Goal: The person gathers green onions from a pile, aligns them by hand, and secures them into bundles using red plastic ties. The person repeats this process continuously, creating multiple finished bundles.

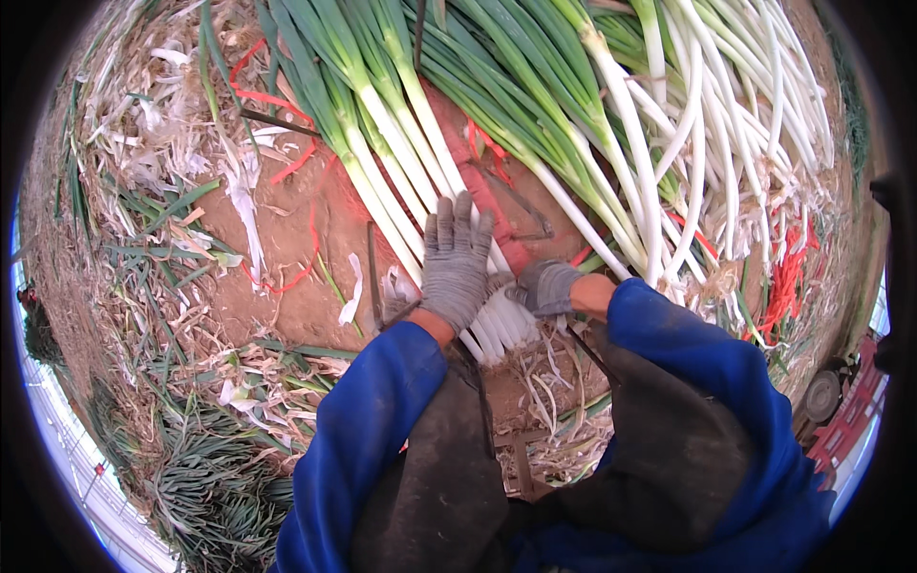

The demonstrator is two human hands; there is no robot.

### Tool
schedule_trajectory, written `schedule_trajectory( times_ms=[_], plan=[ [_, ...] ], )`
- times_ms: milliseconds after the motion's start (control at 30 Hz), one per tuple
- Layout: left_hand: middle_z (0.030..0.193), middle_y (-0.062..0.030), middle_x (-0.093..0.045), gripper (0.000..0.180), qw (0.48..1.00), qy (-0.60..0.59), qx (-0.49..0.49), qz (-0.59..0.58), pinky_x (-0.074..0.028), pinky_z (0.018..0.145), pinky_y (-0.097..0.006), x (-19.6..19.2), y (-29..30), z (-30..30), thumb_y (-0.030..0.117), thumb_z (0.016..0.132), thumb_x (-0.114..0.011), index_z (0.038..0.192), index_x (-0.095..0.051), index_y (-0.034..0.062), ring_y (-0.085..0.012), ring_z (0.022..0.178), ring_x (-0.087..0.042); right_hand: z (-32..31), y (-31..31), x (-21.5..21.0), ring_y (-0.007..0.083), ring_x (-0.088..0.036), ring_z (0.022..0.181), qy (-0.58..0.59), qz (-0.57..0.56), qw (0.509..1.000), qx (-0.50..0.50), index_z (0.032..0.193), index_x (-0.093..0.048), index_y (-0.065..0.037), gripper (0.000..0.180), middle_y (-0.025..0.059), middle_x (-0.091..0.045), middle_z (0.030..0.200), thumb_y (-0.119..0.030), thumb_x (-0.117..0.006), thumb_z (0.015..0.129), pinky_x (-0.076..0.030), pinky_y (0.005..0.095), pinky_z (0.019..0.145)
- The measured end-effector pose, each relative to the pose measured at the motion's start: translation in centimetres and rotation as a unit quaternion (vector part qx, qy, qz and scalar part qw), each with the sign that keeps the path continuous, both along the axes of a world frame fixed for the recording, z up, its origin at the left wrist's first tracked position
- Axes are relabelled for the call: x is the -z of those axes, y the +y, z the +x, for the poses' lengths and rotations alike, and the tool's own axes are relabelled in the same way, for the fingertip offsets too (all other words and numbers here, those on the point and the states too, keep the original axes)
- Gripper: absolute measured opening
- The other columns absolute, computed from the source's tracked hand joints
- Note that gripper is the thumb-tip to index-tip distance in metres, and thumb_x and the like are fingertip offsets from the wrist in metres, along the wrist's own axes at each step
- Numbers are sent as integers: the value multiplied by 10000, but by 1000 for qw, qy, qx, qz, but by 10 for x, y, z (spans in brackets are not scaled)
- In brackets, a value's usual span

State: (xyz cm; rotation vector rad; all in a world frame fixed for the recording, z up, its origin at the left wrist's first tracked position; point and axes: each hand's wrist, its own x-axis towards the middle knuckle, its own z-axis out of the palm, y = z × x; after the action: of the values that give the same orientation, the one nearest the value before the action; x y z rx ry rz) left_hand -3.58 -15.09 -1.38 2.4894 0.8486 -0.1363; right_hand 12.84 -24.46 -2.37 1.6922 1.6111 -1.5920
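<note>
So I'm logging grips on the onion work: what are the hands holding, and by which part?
A bunch of green onions, held at its white root end: left hand lies flat on top of the stalks, right hand presses against their side.

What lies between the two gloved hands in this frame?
In the head view, white stalk ends of the green onion bundle fill the gap between the left hand and right hand; both touch it.
</note>
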Motion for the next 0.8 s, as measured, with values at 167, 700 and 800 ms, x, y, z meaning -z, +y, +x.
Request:
schedule_trajectory(
  times_ms=[167,700,800],
  plan=[
    [1569,-215,-108,943,999,-3,9,-32,-72,1158,-561,1,1,-11,547,721,-716,1458,-341,95,-470,1435,-61,13,3,-10,302,-673,837,129,-124,983,42,969,-674,-38,419,140,-693,879,-390,-447,973,-515,418,793],
    [1582,-169,-122,912,999,-43,0,-23,-50,1172,-518,5,5,-6,557,747,-675,1465,-340,106,-399,1462,-39,-14,258,-75,224,-634,508,-102,111,983,-109,589,-660,-29,626,97,-631,555,-570,-534,879,-518,386,591],
    [1578,-154,-143,921,999,-43,-4,-25,-68,1173,-519,8,6,-10,564,738,-672,1472,-330,124,-383,1461,-73,-38,255,-46,244,-629,506,-113,112,987,-31,583,-657,-23,611,98,-612,526,-536,-517,885,-521,393,603]
  ],
)
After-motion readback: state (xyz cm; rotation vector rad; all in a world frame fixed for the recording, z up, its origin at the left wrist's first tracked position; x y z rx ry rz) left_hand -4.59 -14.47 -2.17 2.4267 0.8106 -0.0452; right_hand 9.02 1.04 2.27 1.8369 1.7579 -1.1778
